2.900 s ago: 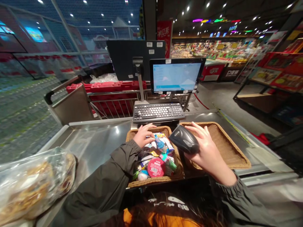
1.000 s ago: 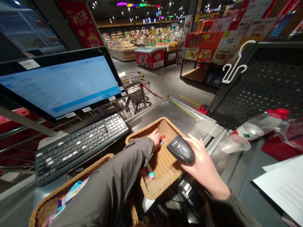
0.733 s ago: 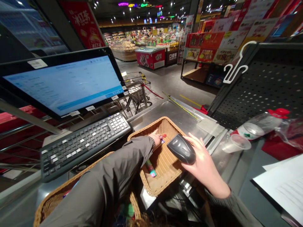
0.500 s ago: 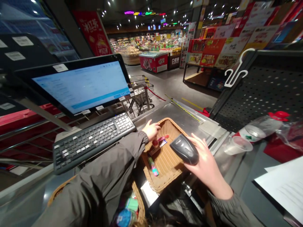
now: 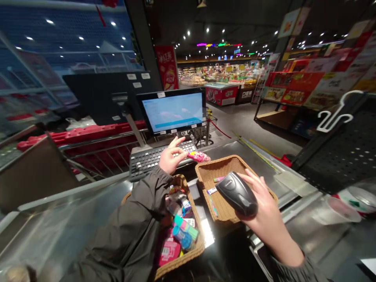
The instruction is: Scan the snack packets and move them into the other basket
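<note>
The left hand (image 5: 170, 158) is in the middle of the frame, just above the keyboard (image 5: 147, 161). It holds a small pink packet (image 5: 199, 156) by one end with the thumb and a finger, and the other fingers are spread out. The packet sticks out to the right, up in the air, near the back corner of the right basket (image 5: 235, 157). It looks light and thin, and maybe soft and a bit shiny, so it could bend or slip. A pinch at the end or across the flat middle looks like enough. It does not look like it would break easily. The right hand (image 5: 264, 203), lower right of the middle, is wrapped around a dark scanner (image 5: 236, 192). The scanner looks hard and smooth and fills the palm. It hovers over the near edge of the right basket. That basket has only a few small things at its left side, so most of its floor is bare, and its woven walls are low. The left basket (image 5: 194, 252), low in the middle, is packed with small packets and tubs, and the left sleeve lies over it. The screen (image 5: 173, 111) stands right behind the keyboard, so there is little room there. The shiny metal counter (image 5: 88, 203) is wide at lower left. A plastic cup (image 5: 335, 209) stands at the right.
</note>
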`<state>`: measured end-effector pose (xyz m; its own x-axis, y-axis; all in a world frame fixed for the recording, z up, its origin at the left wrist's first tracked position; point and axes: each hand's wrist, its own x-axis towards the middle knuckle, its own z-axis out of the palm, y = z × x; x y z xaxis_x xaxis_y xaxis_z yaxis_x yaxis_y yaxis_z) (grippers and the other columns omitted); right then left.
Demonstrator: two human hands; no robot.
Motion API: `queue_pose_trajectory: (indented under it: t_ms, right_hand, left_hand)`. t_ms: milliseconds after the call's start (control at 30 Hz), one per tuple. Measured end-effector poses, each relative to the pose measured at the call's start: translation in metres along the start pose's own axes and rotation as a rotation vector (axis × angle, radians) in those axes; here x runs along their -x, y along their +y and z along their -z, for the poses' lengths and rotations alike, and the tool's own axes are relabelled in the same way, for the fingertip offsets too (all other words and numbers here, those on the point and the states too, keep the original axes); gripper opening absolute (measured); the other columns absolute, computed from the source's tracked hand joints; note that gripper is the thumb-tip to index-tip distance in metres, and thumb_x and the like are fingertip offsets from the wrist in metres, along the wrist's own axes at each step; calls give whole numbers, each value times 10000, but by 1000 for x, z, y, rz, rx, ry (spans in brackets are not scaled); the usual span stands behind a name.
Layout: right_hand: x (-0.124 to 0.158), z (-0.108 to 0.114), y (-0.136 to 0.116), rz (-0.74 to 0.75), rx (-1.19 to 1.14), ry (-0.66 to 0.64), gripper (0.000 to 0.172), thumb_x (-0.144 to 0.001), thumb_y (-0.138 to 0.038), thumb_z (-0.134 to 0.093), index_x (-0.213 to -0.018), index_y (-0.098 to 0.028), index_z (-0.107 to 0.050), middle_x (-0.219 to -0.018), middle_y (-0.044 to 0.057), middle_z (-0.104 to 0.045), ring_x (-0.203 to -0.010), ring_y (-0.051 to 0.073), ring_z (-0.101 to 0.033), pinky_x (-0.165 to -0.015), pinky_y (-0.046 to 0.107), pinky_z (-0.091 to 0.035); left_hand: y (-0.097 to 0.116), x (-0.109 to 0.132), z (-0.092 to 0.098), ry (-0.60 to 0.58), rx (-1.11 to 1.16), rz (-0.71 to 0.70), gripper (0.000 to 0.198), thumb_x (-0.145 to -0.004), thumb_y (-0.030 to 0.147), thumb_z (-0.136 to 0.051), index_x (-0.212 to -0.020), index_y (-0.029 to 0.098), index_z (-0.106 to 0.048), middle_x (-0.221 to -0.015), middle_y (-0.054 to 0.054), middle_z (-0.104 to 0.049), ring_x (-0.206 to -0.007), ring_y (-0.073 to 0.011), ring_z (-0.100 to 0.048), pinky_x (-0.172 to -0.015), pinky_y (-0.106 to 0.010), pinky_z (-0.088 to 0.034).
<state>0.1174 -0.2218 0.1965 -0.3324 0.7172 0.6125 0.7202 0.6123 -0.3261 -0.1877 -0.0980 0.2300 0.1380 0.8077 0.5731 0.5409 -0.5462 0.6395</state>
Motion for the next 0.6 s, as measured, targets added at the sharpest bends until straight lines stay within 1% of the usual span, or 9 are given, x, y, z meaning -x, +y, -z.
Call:
queue_pose_trajectory:
  t_ms: [67, 133, 200, 233, 333, 400, 467, 533, 600]
  right_hand:
    - [-5, -4, -12, 44, -12, -1, 437, -812, -316, -604, -1231, -214, -535, -1340, 161, -529, -1390, 401, -365, -1097, 745, -227]
    - [-10, -9, -23, 82, -25, -5, 439, -804, -322, -614, -1221, -208, -541, -1338, 167, -528, -1383, 404, -371, -1092, 746, -236]
    - [-13, -15, -32, 116, -39, -10, 440, -803, -310, -606, -1225, -203, -543, -1340, 171, -527, -1382, 407, -374, -1085, 750, -243]
    - [-15, -17, -37, 129, -46, -14, 443, -805, -302, -597, -1233, -201, -542, -1340, 171, -529, -1383, 407, -375, -1081, 751, -247]
    - [-18, -26, -49, 149, -66, -41, 451, -802, -290, -587, -1242, -202, -544, -1339, 166, -539, -1385, 404, -377, -1082, 746, -250]
    - [-20, -31, -55, 150, -76, -66, 450, -799, -290, -591, -1239, -206, -547, -1338, 161, -545, -1387, 399, -379, -1091, 736, -248]
    - [-21, -35, -61, 149, -86, -86, 460, -798, -290, -594, -1248, -207, -540, -1339, 161, -548, -1390, 394, -376, -1098, 728, -245]
    - [-22, -38, -64, 144, -95, -97, 478, -795, -293, -598, -1260, -206, -533, -1340, 162, -549, -1394, 394, -372, -1102, 723, -243]
    - [-22, -40, -66, 138, -99, -103, 488, -790, -297, -605, -1264, -206, -533, -1342, 163, -549, -1397, 395, -368, -1106, 720, -238]
  left_hand:
    - [13, 18, 26, 51, -144, -143, 228, -858, 354, -636, -726, 194, -731, -1434, -84, -543, -1454, -301, -309, -1175, -546, -272]
    - [24, 38, 48, 62, -286, -275, 186, -876, 328, -628, -797, 219, -756, -1445, -71, -532, -1470, -293, -268, -1179, -560, -231]
    - [28, 59, 64, 16, -392, -366, 154, -878, 312, -633, -824, 252, -764, -1431, -57, -549, -1475, -294, -248, -1183, -579, -167]
    - [26, 69, 68, -23, -429, -390, 138, -874, 305, -640, -830, 266, -765, -1419, -53, -562, -1474, -294, -249, -1183, -583, -134]
    - [6, 100, 70, -191, -482, -381, 90, -845, 281, -677, -855, 296, -765, -1390, -47, -591, -1463, -293, -272, -1182, -579, -67]
    - [-12, 120, 65, -310, -473, -327, 96, -835, 270, -686, -865, 315, -766, -1395, -33, -589, -1460, -289, -282, -1181, -576, -64]
    - [-29, 138, 60, -401, -456, -277, 102, -846, 287, -675, -873, 333, -762, -1399, -13, -585, -1460, -283, -284, -1180, -580, -83]
    - [-39, 153, 56, -451, -457, -248, 104, -864, 314, -655, -884, 340, -754, -1399, -4, -585, -1455, -274, -298, -1179, -587, -100]
    - [-44, 166, 55, -467, -480, -234, 109, -874, 311, -640, -883, 334, -746, -1399, -7, -585, -1438, -268, -332, -1177, -601, -96]
